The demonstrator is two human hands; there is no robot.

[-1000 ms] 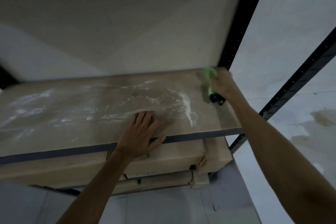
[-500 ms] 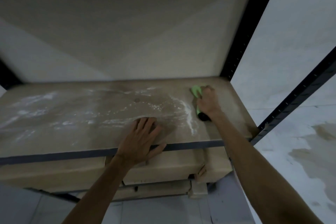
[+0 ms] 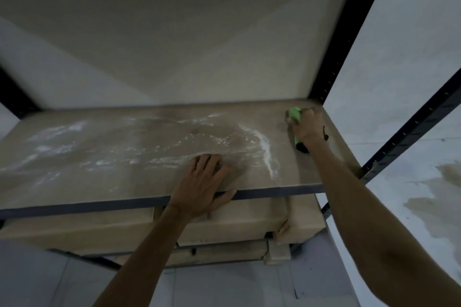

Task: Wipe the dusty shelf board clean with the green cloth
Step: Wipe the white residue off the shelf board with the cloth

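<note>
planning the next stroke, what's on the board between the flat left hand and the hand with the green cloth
In the head view, a curved ridge of white dust lies on the shelf board between the left hand and the right hand gripping the green cloth.

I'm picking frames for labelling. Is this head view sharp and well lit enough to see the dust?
Head view: dim, soft overall; white dust still reads against the shelf board. Green cloth under the right hand is slightly smeared. Left hand is clearer. Wide-angle bends the frame posts.
</note>
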